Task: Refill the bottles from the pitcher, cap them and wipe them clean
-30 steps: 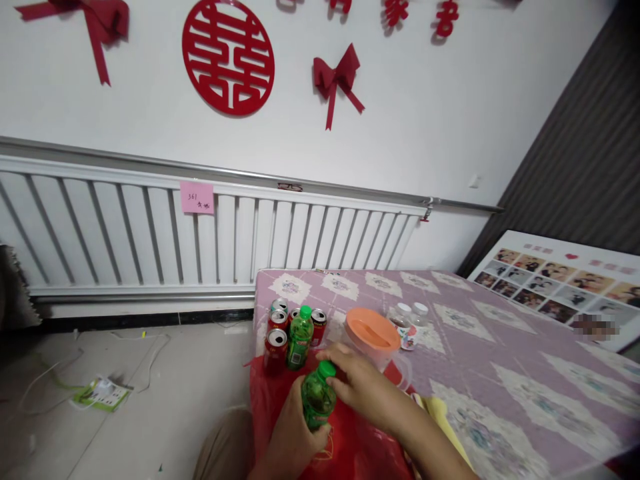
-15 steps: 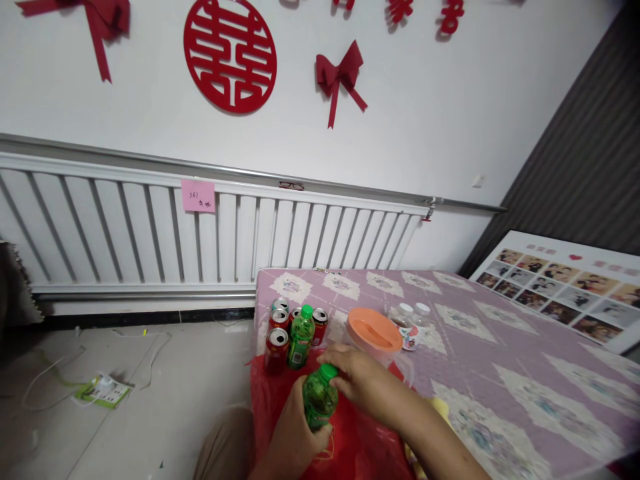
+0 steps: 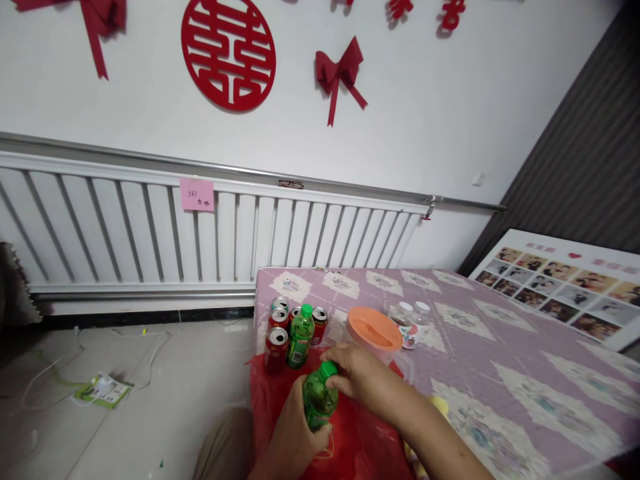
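Observation:
My left hand (image 3: 293,437) is wrapped round the body of a small green bottle (image 3: 316,401), held tilted over a red plastic bag (image 3: 350,443) at the table's near left corner. My right hand (image 3: 356,373) pinches the bottle's green cap (image 3: 328,369) with fingers closed round it. Just behind, a second green bottle (image 3: 301,337) stands upright among several red drink cans (image 3: 275,347).
A clear pitcher with an orange lid (image 3: 375,330) and two small white-capped bottles (image 3: 411,320) stand on the purple patterned tablecloth (image 3: 500,353). A white radiator (image 3: 150,233) lines the wall. Cables and a power strip (image 3: 103,390) lie on the floor. A photo board (image 3: 565,283) leans at right.
My right hand's fingers have closed tighter over the cap and shifted slightly round it. The left hand and bottle have stayed in place.

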A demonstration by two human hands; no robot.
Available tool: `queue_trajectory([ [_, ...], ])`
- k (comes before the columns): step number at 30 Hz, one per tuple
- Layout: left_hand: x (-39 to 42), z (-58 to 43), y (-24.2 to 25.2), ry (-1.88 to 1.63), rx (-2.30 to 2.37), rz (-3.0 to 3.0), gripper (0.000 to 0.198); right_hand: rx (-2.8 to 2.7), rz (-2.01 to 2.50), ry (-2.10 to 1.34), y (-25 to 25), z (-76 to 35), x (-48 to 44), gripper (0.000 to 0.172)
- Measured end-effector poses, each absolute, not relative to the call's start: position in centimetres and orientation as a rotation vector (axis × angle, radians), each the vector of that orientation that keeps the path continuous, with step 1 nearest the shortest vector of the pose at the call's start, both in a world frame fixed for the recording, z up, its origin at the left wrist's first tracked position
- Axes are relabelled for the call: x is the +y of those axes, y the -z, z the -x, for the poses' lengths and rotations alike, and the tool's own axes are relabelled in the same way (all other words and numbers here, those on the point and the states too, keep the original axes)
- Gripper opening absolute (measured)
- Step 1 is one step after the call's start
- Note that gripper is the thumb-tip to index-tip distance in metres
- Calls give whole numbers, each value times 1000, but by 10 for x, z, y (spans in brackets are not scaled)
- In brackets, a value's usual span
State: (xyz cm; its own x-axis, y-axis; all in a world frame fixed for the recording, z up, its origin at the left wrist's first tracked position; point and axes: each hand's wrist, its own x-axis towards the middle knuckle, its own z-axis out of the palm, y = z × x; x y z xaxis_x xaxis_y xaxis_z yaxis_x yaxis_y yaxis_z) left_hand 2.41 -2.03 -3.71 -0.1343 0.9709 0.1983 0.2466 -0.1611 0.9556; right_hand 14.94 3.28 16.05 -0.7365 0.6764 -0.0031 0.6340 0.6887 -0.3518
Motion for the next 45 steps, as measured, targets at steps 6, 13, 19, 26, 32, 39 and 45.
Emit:
queue_trajectory([
  [6,-21,-24,33,-1323,1425,-1447,78,-2736,1254,-427,-166,-143,23,5],
  [13,-22,-25,29,-1333,1434,-1430,76,-2695,1453,-275,-165,-136,13,14],
  [19,-20,-25,31,-1357,1424,-1410,75,-2642,1588,-179,-165,-129,9,23],
  [26,-17,-25,40,-1383,1372,-1453,76,-2565,1411,-322,-160,-142,5,51],
  [32,-18,-25,37,-1359,1394,-1461,78,-2617,1225,-408,-154,-150,12,22],
  [39,-16,-24,44,-1390,1407,-1481,73,-2610,1539,-135,-153,-133,7,22],
  [45,-16,-25,52,-1409,1375,-1474,77,-2499,1708,-57,-151,-128,2,35],
])
